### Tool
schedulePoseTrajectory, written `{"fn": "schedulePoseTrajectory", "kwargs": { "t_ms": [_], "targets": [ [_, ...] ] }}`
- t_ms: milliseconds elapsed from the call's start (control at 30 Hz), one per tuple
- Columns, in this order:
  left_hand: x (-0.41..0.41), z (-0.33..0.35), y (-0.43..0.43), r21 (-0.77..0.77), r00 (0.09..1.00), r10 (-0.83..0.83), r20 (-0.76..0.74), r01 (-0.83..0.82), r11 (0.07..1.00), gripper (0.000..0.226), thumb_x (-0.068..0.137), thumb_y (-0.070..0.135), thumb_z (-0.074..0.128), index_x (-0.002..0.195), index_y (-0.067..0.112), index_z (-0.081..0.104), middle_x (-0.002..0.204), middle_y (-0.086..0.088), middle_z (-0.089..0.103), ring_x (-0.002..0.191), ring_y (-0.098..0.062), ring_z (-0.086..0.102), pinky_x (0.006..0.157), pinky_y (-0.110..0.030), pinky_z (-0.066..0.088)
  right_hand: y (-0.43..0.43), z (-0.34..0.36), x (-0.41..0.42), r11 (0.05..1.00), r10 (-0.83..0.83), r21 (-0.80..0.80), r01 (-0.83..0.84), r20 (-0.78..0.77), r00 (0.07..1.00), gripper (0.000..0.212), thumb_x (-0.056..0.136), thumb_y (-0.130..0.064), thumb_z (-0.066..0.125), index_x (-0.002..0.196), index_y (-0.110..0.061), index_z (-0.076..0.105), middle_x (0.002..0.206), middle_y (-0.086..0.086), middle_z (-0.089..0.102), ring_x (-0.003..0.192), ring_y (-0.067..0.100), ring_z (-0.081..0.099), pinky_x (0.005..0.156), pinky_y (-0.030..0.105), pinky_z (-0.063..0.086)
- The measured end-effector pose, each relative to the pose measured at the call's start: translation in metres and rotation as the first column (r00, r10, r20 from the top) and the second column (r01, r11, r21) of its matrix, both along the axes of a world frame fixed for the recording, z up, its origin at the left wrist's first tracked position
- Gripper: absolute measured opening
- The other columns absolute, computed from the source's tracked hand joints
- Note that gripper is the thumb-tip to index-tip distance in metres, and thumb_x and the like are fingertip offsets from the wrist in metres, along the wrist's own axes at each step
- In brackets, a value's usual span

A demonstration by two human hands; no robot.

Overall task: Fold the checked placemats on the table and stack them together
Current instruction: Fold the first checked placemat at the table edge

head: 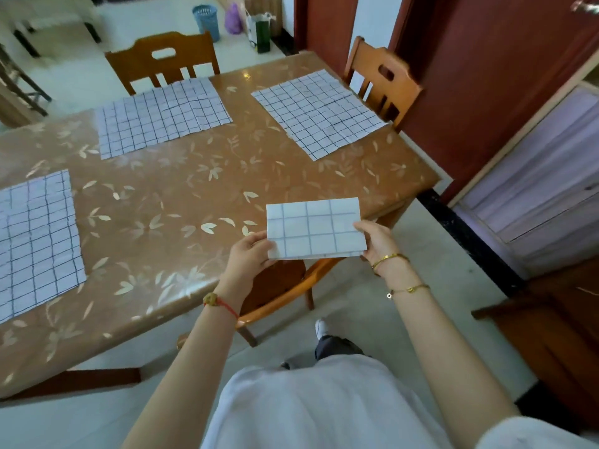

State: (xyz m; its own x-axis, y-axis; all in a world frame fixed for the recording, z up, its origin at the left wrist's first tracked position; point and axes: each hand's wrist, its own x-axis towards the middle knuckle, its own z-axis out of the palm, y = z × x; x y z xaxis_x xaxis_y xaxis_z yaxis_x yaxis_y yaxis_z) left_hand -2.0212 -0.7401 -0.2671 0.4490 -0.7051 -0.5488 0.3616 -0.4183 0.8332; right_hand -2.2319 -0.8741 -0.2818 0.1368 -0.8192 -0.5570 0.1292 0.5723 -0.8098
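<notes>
A folded checked placemat [314, 230], white with dark grid lines, is held in the air above the table's near right corner. My left hand [248, 254] grips its left edge and my right hand [377, 243] grips its right edge. Three more checked placemats lie flat and unfolded on the brown leaf-patterned table [181, 202]: one at the far middle [160, 116], one at the far right [317, 113], and one at the near left [35, 238], cut off by the frame edge.
Wooden chairs stand at the table's far side [163, 59], far right corner [382, 79] and tucked under the near edge [282, 293]. A dark red door [486, 76] and a wooden cabinet [557, 325] are on the right. A blue bin [205, 21] stands on the floor beyond.
</notes>
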Motion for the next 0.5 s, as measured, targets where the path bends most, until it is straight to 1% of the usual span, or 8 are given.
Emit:
{"fn": "schedulePoseTrajectory", "kwargs": {
  "t_ms": [67,100,133,233,300,333,433,500],
  "targets": [
    [-0.009,-0.001,-0.01,-0.01,0.999,-0.031,-0.014,0.031,0.999,0.02,0.092,0.001,0.058,0.105,0.016,0.063,0.109,-0.009,0.07,0.094,-0.019,0.071,0.066,-0.023,0.059,-0.004,0.001,-0.012,0.999,-0.038,0.008,0.038,0.005,0.999,0.02,0.087,-0.001,0.059,0.07,-0.01,0.059,0.064,0.004,0.061,0.06,0.019,0.056,0.038,0.016,0.039],
    [-0.014,-0.002,-0.016,-0.018,0.999,-0.048,-0.018,0.047,0.999,0.021,0.092,0.001,0.057,0.107,0.015,0.063,0.109,-0.009,0.07,0.093,-0.019,0.071,0.066,-0.023,0.059,-0.008,0.0,-0.017,0.998,-0.056,0.006,0.056,0.014,0.998,0.02,0.088,-0.001,0.059,0.07,-0.009,0.059,0.061,0.003,0.061,0.059,0.019,0.055,0.037,0.016,0.038],
    [-0.018,-0.002,-0.021,-0.022,0.998,-0.056,-0.016,0.056,0.998,0.022,0.092,0.001,0.057,0.109,0.015,0.063,0.108,-0.008,0.071,0.092,-0.018,0.071,0.066,-0.023,0.059,-0.013,-0.002,-0.022,0.999,-0.052,0.004,0.052,0.014,0.999,0.017,0.087,-0.001,0.059,0.072,-0.008,0.061,0.063,0.005,0.062,0.061,0.02,0.057,0.039,0.017,0.04],
    [-0.027,-0.004,-0.041,-0.005,0.999,-0.048,-0.018,0.048,0.999,0.024,0.093,0.002,0.057,0.112,0.014,0.064,0.103,-0.005,0.071,0.091,-0.018,0.072,0.067,-0.024,0.06,-0.031,-0.007,-0.03,0.999,-0.039,0.009,0.039,0.014,0.999,0.006,0.086,-0.002,0.06,0.085,-0.005,0.066,0.081,0.011,0.065,0.074,0.024,0.062,0.049,0.024,0.049],
    [-0.03,-0.01,-0.055,0.016,0.999,-0.04,-0.027,0.04,0.999,0.023,0.094,0.004,0.058,0.114,0.015,0.063,0.106,-0.008,0.071,0.095,-0.021,0.072,0.073,-0.029,0.061,-0.049,-0.012,-0.032,0.999,-0.033,0.023,0.033,0.01,0.999,0.008,0.085,0.0,0.061,0.091,-0.004,0.066,0.088,0.013,0.066,0.081,0.025,0.063,0.063,0.031,0.054],
    [-0.03,-0.012,-0.062,0.025,0.999,-0.031,-0.034,0.032,0.999,0.023,0.094,0.005,0.058,0.114,0.014,0.063,0.108,-0.009,0.071,0.096,-0.023,0.072,0.077,-0.032,0.061,-0.058,-0.013,-0.032,0.999,-0.017,0.027,0.017,0.002,1.0,0.009,0.085,0.001,0.061,0.091,-0.004,0.067,0.088,0.012,0.067,0.081,0.025,0.064,0.066,0.033,0.054],
    [-0.032,-0.021,-0.085,0.036,0.998,0.026,-0.055,-0.024,0.999,0.021,0.092,0.004,0.06,0.111,0.013,0.064,0.11,-0.013,0.071,0.098,-0.028,0.072,0.087,-0.044,0.059,-0.091,-0.021,-0.027,0.998,0.054,0.038,-0.052,-0.05,0.997,0.008,0.086,0.002,0.061,0.086,-0.006,0.064,0.085,0.009,0.066,0.078,0.023,0.063,0.063,0.031,0.052],
    [-0.035,-0.027,-0.1,0.042,0.995,0.094,-0.036,-0.093,0.995,0.018,0.092,0.002,0.06,0.105,0.014,0.065,0.109,-0.014,0.07,0.099,-0.029,0.071,0.083,-0.043,0.06,-0.116,-0.026,-0.023,0.991,0.136,0.031,-0.134,-0.096,0.986,0.009,0.086,0.001,0.061,0.092,-0.007,0.062,0.09,0.011,0.065,0.081,0.023,0.062,0.064,0.032,0.052]
  ]
}}
